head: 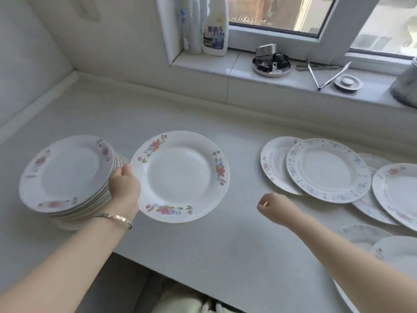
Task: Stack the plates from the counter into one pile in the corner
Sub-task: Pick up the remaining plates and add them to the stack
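One pile of plates with pink flowers on the rims stands at the left of the counter, near the corner where two walls meet. About ten rims can be counted along its right edge.

Left hand: it grips the left rim of a single plate, thumb on top. A bracelet sits on the wrist. The plate is held face up and nearly level, just right of the pile and close to its side. Its rim carries pink and yellow flower sprays at three places. Whether its far edge rests on the counter cannot be told.

Right hand: it hangs over bare counter, empty, with the fingers curled loosely inward. It touches no plate and lies between the held plate and the loose plates at the right.

Right of the counter: a plate with a blue pattern overlaps a pink-flowered plate on its left. Further plates lie partly under and beside these, some cut off by the frame edge.

Window sill, behind the counter: a cleaner bottle at the left, a round metal part, tongs and a small metal disc.
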Demonstrator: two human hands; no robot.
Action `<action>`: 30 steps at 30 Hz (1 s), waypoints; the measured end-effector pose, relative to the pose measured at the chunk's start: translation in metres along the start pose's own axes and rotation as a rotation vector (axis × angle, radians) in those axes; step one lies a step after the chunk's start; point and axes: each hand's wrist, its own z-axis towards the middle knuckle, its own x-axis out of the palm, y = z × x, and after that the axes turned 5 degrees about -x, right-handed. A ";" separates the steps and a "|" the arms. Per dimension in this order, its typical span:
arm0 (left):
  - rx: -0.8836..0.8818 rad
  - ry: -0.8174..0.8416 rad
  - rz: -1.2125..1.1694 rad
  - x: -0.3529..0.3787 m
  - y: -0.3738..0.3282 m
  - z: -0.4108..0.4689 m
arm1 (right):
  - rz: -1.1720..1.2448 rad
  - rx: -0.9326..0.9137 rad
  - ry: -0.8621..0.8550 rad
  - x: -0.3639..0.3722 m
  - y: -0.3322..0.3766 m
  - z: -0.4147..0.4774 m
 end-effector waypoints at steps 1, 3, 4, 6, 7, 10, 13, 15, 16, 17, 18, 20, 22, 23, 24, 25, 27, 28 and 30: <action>-0.030 -0.026 -0.027 -0.014 0.001 0.016 | -0.014 -0.016 -0.006 0.005 0.018 0.006; -0.093 -0.076 -0.084 -0.043 0.002 0.049 | -0.066 -0.038 -0.018 0.015 0.056 0.018; -0.118 -0.099 -0.105 -0.058 0.003 0.065 | -0.084 -0.047 -0.017 0.020 0.075 0.023; -0.136 -0.153 -0.117 -0.087 0.004 0.094 | -0.096 -0.066 -0.007 0.031 0.111 0.035; -0.136 -0.187 -0.114 -0.099 0.006 0.109 | -0.101 -0.073 -0.003 0.037 0.128 0.040; -0.153 -0.260 -0.112 -0.129 0.013 0.153 | -0.107 -0.085 0.000 0.051 0.174 0.055; -0.181 -0.253 -0.109 -0.147 0.019 0.184 | -0.099 -0.092 -0.009 0.064 0.209 0.065; -0.201 -0.246 -0.109 -0.154 0.023 0.198 | -0.107 -0.088 0.007 0.072 0.224 0.069; -0.202 -0.236 -0.108 -0.157 0.025 0.203 | -0.114 -0.085 0.016 0.075 0.229 0.070; -0.199 -0.226 -0.102 -0.158 0.028 0.207 | -0.124 -0.080 0.022 0.078 0.235 0.073; -0.191 -0.213 -0.096 -0.159 0.030 0.211 | -0.135 -0.075 0.022 0.079 0.240 0.075; -0.187 -0.175 -0.070 -0.160 0.036 0.217 | -0.148 -0.069 0.014 0.081 0.248 0.079; -0.186 -0.139 -0.032 -0.160 0.040 0.223 | -0.158 -0.075 0.017 0.082 0.254 0.083; -0.166 -0.126 0.002 -0.161 0.043 0.225 | -0.162 -0.082 0.022 0.082 0.255 0.084; -0.127 -0.113 0.052 -0.163 0.044 0.226 | -0.165 -0.089 0.024 0.082 0.257 0.085; -0.074 -0.095 0.115 -0.165 0.045 0.227 | -0.170 -0.095 0.024 0.082 0.258 0.086; 0.059 -0.054 0.293 -0.172 0.047 0.229 | -0.185 -0.106 0.029 0.083 0.262 0.090; 0.124 -0.044 0.417 -0.174 0.048 0.230 | -0.196 -0.112 0.035 0.084 0.264 0.091; 0.218 -0.054 0.660 -0.178 0.047 0.233 | -0.218 -0.125 0.043 0.085 0.265 0.094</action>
